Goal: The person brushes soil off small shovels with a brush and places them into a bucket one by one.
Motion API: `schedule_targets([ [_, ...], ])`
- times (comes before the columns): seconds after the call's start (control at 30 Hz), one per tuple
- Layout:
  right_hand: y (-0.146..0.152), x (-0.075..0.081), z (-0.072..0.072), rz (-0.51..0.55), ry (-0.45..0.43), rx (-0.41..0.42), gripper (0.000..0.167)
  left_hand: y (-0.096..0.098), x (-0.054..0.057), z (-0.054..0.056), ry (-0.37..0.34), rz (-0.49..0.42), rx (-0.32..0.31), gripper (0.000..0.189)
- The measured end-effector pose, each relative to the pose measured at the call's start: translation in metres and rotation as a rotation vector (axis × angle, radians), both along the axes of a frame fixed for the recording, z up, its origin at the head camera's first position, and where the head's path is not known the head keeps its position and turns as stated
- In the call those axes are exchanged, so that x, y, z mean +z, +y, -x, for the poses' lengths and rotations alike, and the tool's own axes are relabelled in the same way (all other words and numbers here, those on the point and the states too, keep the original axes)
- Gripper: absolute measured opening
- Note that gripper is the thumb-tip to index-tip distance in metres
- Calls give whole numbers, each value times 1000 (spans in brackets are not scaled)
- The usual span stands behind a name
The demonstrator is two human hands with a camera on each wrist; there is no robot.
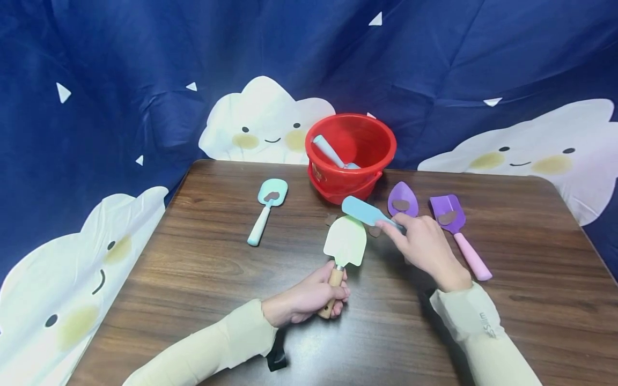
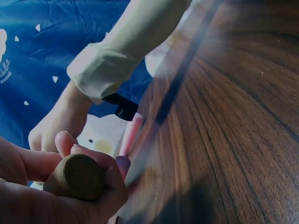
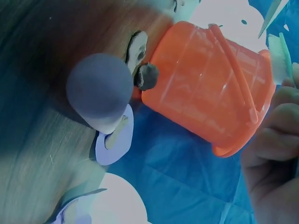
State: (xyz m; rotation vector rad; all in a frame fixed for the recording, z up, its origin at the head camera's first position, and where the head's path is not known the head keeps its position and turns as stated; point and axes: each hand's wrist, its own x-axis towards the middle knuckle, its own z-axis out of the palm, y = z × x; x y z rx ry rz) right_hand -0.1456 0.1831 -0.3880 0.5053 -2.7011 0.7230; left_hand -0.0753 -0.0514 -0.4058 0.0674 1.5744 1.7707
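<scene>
My left hand (image 1: 321,295) grips the wooden handle (image 1: 331,295) of a small spade with a pale green blade (image 1: 345,238). In the left wrist view the fingers wrap the round handle end (image 2: 84,177). My right hand (image 1: 427,246) holds a light blue brush (image 1: 362,210), its head just over the spade's far edge; whether they touch I cannot tell. Pale bristles (image 3: 279,58) show in the right wrist view. Flat brown pieces (image 1: 330,220) lie on the table by the spade blade, in front of the red bucket (image 1: 333,182).
A light blue tool handle (image 1: 328,151) leans inside the bucket. Left of it lies a turquoise shovel (image 1: 272,187) with a brown piece on it. To the right are a purple pointed scoop (image 1: 403,193) and a purple shovel (image 1: 454,206) with pink handle, each holding a brown piece.
</scene>
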Motion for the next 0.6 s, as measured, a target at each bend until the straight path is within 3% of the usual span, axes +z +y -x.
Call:
schedule_targets([
  [0.1,-1,2,-1,44,-22,47,23,0,0,1,-8,-7,9,25],
  [0.23,-7,6,-7,49,-67,172,18,1,0,2,-17,-25,44,24],
  [0.37,-17,10,-15,-26,-89,269,30,2,2,4,6,-18,64,22],
  [0.47,-22,11,-19,-85,-60,277,37,2,3,5,24,-6,64,22],
  [0.6,-24,12,-19,-120,19,223,36,1,3,7,43,3,63,22],
])
